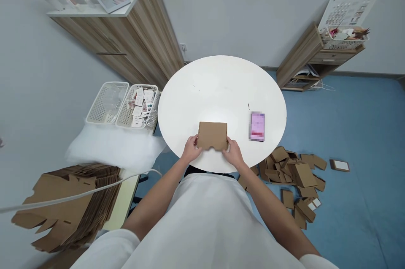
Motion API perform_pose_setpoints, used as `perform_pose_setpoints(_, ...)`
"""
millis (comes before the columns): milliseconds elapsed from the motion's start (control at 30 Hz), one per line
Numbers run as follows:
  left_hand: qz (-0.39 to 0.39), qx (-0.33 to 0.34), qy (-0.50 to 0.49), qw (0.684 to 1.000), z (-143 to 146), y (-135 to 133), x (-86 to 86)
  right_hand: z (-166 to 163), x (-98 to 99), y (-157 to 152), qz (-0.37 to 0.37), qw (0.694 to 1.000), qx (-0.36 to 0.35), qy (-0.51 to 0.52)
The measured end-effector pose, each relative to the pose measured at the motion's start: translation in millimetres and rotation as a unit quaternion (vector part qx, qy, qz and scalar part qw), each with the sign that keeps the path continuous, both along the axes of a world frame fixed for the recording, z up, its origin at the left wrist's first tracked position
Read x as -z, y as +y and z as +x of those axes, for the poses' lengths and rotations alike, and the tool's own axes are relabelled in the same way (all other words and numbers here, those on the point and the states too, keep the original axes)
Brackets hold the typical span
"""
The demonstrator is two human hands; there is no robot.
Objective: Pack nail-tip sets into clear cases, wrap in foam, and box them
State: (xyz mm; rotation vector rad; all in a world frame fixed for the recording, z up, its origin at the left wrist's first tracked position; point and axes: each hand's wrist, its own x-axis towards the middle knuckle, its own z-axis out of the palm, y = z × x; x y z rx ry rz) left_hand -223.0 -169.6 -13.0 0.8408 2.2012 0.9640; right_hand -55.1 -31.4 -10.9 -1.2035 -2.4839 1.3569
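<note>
A small brown cardboard box (pixel 212 135) lies on the white round table (pixel 221 79), near its front edge, with its lid down. A notch shows in the lid's near edge. My left hand (pixel 191 150) grips the box's left side, and my right hand (pixel 233 152) grips its right side near the front corner. Both hands have fingers curled against the cardboard; some fingertips are hidden behind it. To the right of the box lies a flat pink item with a blurred surface (pixel 257 126).
Left of the table, two white baskets (pixel 107 102) stand side by side, one with cards. Below them lie white wrapping sheets (pixel 114 146) and a stack of flat cardboard blanks (pixel 63 201). Many folded boxes (pixel 303 175) are heaped on the blue floor at right.
</note>
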Motion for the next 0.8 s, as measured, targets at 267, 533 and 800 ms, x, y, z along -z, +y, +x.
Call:
perform_pose_setpoints(267, -0.002, 0.087, -0.026, 0.996, -18.4, -7.7, -24.1, 12.5, -22.9, 12.1, -0.093, 0.994, -0.046, 0.031)
perform_pose_setpoints(533, -0.023, 0.164, 0.025, 0.986, -43.7, -4.6, -40.6, 8.9, -39.9, 7.1, -0.094, 0.992, -0.082, 0.022)
perform_pose_setpoints(800, -0.042, 0.168, -0.052, 0.983, -76.0, -1.6, -49.6, -6.4, -56.1, 2.5, -0.119, 0.992, -0.039, 0.002)
